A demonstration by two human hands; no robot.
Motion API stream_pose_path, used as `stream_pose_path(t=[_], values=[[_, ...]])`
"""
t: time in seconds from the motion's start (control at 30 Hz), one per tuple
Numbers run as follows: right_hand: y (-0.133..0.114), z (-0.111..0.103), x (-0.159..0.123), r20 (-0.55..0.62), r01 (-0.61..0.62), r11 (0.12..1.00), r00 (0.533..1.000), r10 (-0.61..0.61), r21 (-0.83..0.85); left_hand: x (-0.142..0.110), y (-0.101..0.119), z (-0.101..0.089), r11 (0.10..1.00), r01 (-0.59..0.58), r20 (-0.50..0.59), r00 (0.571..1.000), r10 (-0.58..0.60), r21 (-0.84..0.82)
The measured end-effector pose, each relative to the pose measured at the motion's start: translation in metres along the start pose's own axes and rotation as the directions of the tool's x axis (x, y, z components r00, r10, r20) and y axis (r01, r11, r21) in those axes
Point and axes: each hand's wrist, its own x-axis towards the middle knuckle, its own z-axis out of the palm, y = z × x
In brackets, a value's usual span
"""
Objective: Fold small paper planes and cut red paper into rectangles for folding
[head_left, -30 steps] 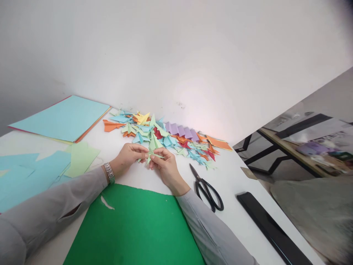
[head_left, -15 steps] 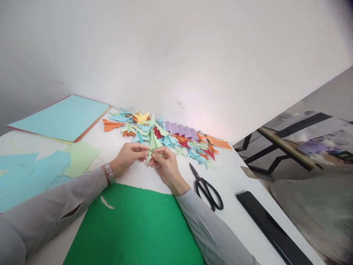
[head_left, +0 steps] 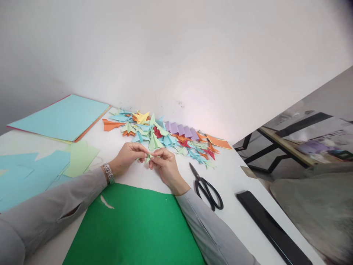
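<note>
My left hand [head_left: 128, 156] and my right hand [head_left: 165, 165] meet over the white table [head_left: 234, 176], both pinching a small folded light-green paper piece [head_left: 149, 157] between their fingertips. A metal watch sits on my left wrist. Just beyond the hands lies a heap of folded paper shapes [head_left: 162, 136] in blue, green, orange, red, yellow and purple. A large green sheet [head_left: 132, 228] lies on the table under my forearms.
Black scissors [head_left: 206, 187] lie right of my right hand. A long black bar [head_left: 270, 228] sits near the table's right edge. A stack of coloured sheets, blue on top [head_left: 60, 117], lies far left; blue and light-green offcuts [head_left: 41, 169] lie nearer.
The light-green piece has been folded smaller between my fingertips; less of it sticks out. My hands have stayed in nearly the same place.
</note>
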Motion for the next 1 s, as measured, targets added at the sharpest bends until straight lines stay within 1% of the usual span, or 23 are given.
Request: stream_pose_path(t=[0.13, 0.3, 0.4, 0.53, 0.7, 0.77, 0.87, 1.0], values=[[0.001, -0.001, 0.000, -0.013, 0.089, 0.993, 0.996, -0.090, -0.082, 0.001, -0.001, -0.001, 0.997, 0.039, 0.014, 0.999, -0.038, -0.062], [0.002, 0.003, -0.002, -0.015, 0.161, 0.965, 0.986, -0.167, -0.205, 0.004, -0.006, -0.006, 0.998, 0.004, 0.072, 0.997, -0.008, 0.060], [0.001, 0.005, -0.003, -0.021, 0.182, 0.952, 0.981, -0.193, -0.248, 0.005, -0.006, -0.007, 0.999, 0.007, 0.105, 0.994, -0.012, 0.041], [0.000, 0.005, -0.003, -0.018, 0.214, 0.933, 0.973, -0.229, -0.289, 0.004, -0.003, -0.007, 0.999, 0.021, 0.113, 0.993, -0.025, 0.032], [0.001, 0.003, -0.003, 0.002, 0.265, 0.898, 0.959, -0.283, -0.351, 0.004, -0.004, -0.010, 0.996, 0.045, 0.139, 0.989, -0.055, 0.076], [0.001, 0.002, -0.003, 0.010, 0.290, 0.882, 0.951, -0.309, -0.371, 0.004, -0.006, -0.011, 0.994, 0.045, 0.126, 0.990, -0.057, 0.096], [0.002, 0.001, -0.003, 0.006, 0.297, 0.878, 0.948, -0.319, -0.376, 0.005, -0.008, -0.012, 0.992, 0.024, 0.111, 0.993, -0.038, 0.124], [0.001, 0.002, -0.005, -0.025, 0.246, 0.882, 0.960, -0.279, -0.402, 0.004, -0.005, -0.010, 0.987, -0.028, 0.114, 0.993, 0.010, 0.161]])
